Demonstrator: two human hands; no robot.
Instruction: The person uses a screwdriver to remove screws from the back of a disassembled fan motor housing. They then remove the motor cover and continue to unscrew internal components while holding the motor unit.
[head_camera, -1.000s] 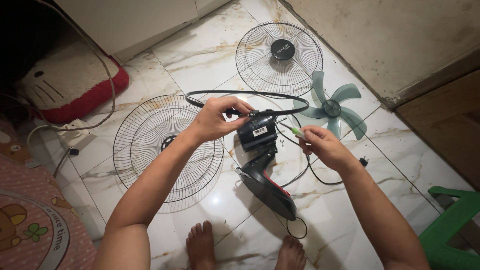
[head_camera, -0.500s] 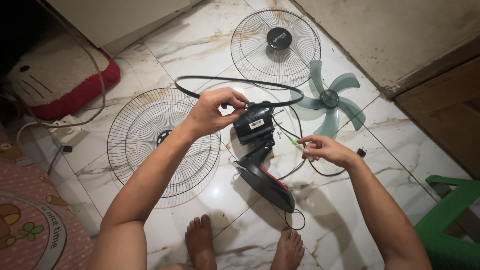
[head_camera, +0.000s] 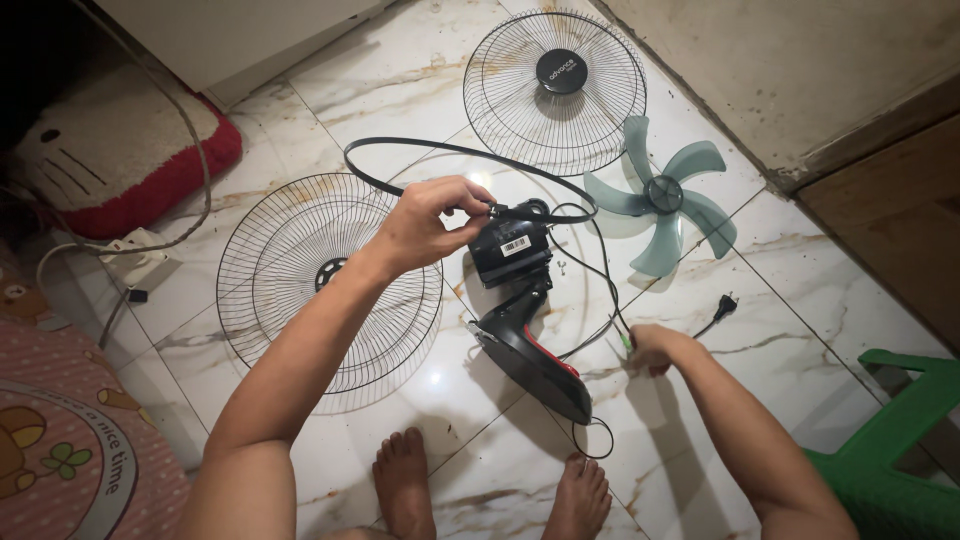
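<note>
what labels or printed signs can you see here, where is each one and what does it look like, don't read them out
Small white rectangular sticker with dark bars, on the black fan motor housing beside the left hand.
Round black hub cap with pale lettering, at the centre of the far wire fan guard.
Curved pale lettering on the pink patterned mat at the near left.

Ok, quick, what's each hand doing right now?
Left hand: closed, its grip pinching the top of the black fan motor.
Right hand: closed low by the floor on a small green-tipped tool.
</note>
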